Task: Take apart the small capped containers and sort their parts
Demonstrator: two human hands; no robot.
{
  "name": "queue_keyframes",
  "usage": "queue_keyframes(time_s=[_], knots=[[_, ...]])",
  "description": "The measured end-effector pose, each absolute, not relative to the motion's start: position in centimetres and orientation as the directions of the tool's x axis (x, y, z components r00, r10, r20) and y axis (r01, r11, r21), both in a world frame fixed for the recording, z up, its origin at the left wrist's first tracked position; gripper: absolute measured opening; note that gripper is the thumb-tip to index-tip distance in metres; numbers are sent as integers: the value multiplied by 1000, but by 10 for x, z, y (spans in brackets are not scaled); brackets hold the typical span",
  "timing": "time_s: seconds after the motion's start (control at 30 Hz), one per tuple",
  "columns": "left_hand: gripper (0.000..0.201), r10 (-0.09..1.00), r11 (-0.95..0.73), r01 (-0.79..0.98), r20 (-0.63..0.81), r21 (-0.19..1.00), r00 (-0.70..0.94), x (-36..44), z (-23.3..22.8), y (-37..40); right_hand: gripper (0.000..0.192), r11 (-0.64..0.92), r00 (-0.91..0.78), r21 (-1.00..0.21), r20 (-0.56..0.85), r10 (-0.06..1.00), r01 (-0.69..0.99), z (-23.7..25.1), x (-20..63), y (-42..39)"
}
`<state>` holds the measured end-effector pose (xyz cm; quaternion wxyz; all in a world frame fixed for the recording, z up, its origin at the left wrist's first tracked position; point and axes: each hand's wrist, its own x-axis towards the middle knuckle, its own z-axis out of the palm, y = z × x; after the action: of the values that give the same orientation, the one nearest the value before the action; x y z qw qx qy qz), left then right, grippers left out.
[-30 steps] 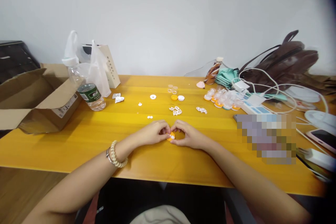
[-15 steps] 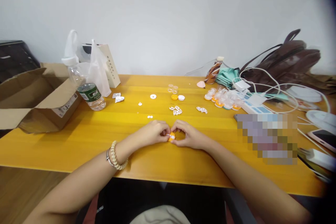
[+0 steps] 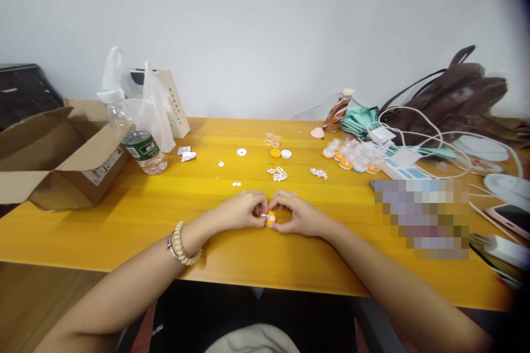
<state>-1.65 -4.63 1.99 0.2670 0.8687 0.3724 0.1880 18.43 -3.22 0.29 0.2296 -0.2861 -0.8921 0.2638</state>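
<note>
Between my two hands, just above the table, is a small round orange piece (image 3: 271, 217) with white parts inside it. The fingers of my left hand (image 3: 250, 209) are pinched at its left side. My right hand (image 3: 296, 214) curves round the other side, its thumb and fingertips gripping the rim. Beyond my hands lie white openwork pieces (image 3: 279, 175), with another such group (image 3: 318, 173) to the right. Farther back sit an orange disc (image 3: 275, 153), a white disc (image 3: 286, 154) and small clear cups (image 3: 273, 139). Two tiny white discs (image 3: 237, 184) lie left of them.
On the left stand an open cardboard box (image 3: 99, 176), a water bottle (image 3: 144, 149) and a white plastic bag (image 3: 155, 110). To the right are several wrapped orange and white pieces (image 3: 351, 155), a brown bottle (image 3: 337, 113), a power strip (image 3: 403, 165), cables and a brown bag (image 3: 451, 94).
The orange piece has turned slightly between my fingers, and its white inside shows more. My left fingertips have shifted a little on it. Everything else stays in place.
</note>
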Motion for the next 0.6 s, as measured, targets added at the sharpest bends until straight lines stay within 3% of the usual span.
queue_keyframes(time_s=[0.23,0.43,0.6], knots=[[7,763,-549,531,127,645,634,-25,33,-42,17,671,-710,-638,267,652,376,5,184,-32],[11,904,-426,774,201,469,377,-53,41,-24,20,634,-699,-667,233,676,391,5,185,-31],[10,938,-347,842,154,414,310,-64,27,-13,20,639,-705,-662,231,671,392,5,185,-31]])
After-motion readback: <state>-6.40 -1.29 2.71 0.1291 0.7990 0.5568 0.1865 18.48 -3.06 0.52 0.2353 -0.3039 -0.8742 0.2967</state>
